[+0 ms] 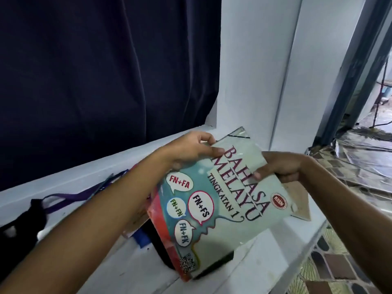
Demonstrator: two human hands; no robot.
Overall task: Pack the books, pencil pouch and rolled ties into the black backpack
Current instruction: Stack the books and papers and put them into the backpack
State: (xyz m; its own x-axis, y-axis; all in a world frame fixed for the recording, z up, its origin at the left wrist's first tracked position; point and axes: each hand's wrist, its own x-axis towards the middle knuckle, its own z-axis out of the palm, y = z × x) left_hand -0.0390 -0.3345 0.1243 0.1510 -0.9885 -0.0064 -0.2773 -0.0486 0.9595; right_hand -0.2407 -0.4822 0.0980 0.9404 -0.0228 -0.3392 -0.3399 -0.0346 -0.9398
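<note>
A: Head camera: why do 2 hands hold the Bahasa Melayu textbook (220, 200)?

B: Left hand (191, 149) and right hand (282, 166) pinch its far edge, probably steering it into the black backpack (159, 245) below.

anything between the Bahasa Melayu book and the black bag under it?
Nothing visible. Both the left hand and right hand grip the glossy pale-green Bahasa Melayu textbook, tilted directly over a black object, likely the backpack. Its opening is hidden behind the book, so whether it is open cannot be told.
</note>
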